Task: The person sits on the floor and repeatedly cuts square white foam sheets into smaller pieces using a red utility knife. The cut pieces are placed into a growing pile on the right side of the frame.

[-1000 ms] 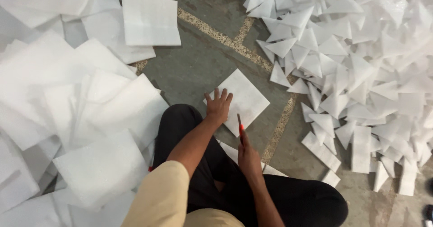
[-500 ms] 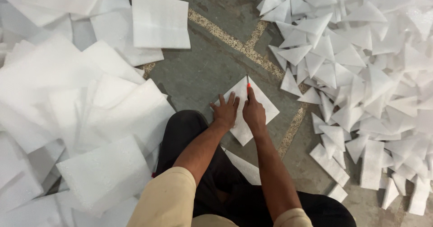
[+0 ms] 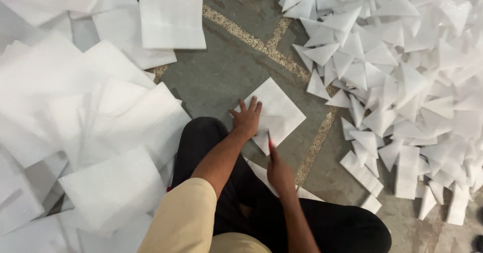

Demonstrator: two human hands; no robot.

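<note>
The person sits on the floor (image 3: 236,72), a grey stone surface crossed by speckled inlay strips, with dark-trousered legs folded beneath the camera. The left hand (image 3: 246,119) lies flat, fingers spread wide, pressing on the near-left part of a white foam square (image 3: 279,109) that rests on the floor just in front of the knee, turned so its corners point away and toward the person. A straight line runs across the square from its left corner to its right.

The right hand (image 3: 279,170) hovers just beside the square's near corner, its grip closed around a slim cutter (image 3: 270,145) with a red handle whose blade points at that corner. Whether the blade touches the foam cannot be told.

To the left lies a loose heap of large white foam sheets (image 3: 100,122), overlapping one another. To the right, well apart from the square, spreads a pile of white foam triangles (image 3: 402,72), with a few narrow strips at its near edge.
</note>
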